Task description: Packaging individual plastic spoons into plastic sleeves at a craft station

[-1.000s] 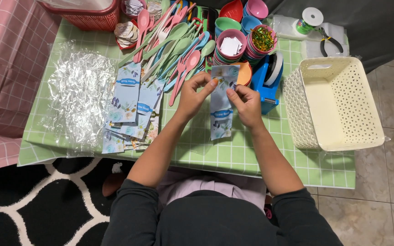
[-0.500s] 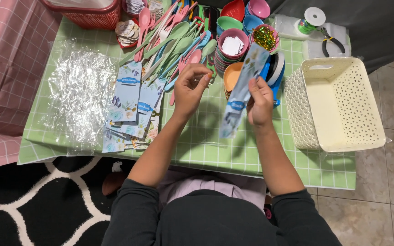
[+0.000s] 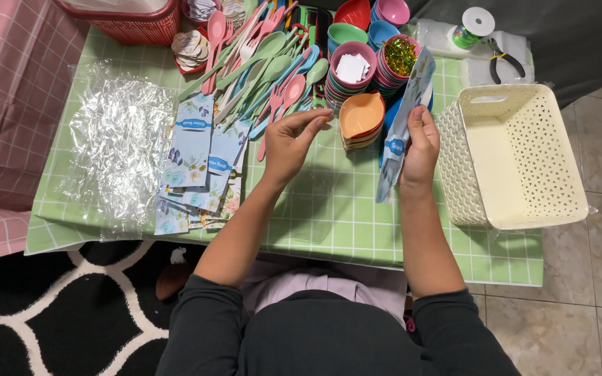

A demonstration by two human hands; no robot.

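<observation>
My right hand (image 3: 419, 143) grips a long clear sleeve with a floral card and blue label (image 3: 400, 132), held upright just left of the cream basket. My left hand (image 3: 292, 139) hovers empty, fingers pinched loosely, beside a stack of orange bowls (image 3: 361, 118) and below a heap of pastel plastic spoons (image 3: 266, 59). A fanned pile of floral cards (image 3: 200, 160) lies left of that hand on the green checked tablecloth (image 3: 329, 216).
A cream perforated basket (image 3: 524, 157) stands at the table's right edge. Crinkled clear wrappers (image 3: 116, 139) lie at left. Stacked coloured bowls (image 3: 357, 66), a red basket (image 3: 130, 17), pliers (image 3: 503, 61) and a ribbon spool (image 3: 472, 24) sit along the back.
My hands have separated: the right one carried the sleeved card up and to the right toward the cream basket, while the left let go and moved toward the spoons and bowls.
</observation>
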